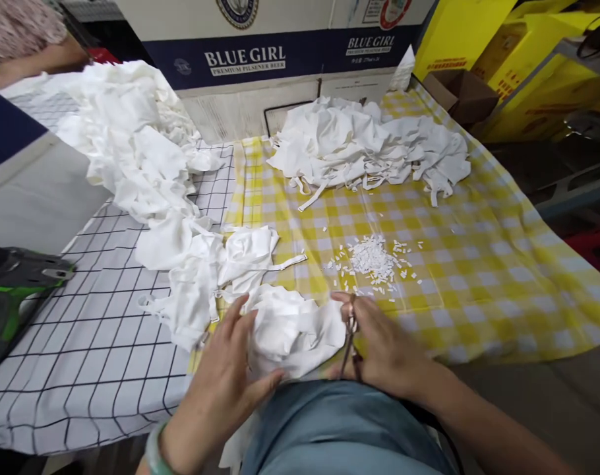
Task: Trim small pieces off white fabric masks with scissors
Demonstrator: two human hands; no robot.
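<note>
A white strappy garment (295, 326) lies bunched at the table's front edge, against my lap. My left hand (231, 363) rests at its left side, thumb and fingers spread apart and touching the cloth. On the other side my right hand (386, 346) is closed around a small pair of metal scissors (350, 340), its fingertips close to the garment's right edge. Just beyond lies another white garment (248, 257) with a strap stretched to the right. A scattered heap of small white pieces (374, 258) lies on the yellow checked cloth.
White garments form a long pile (132, 145) on the left and a second pile (359, 142) at the back. Beer cartons (280, 63) wall off the far side. A black-and-green tool (23, 290) stands at left. Another person's arm (47, 59) shows at upper left.
</note>
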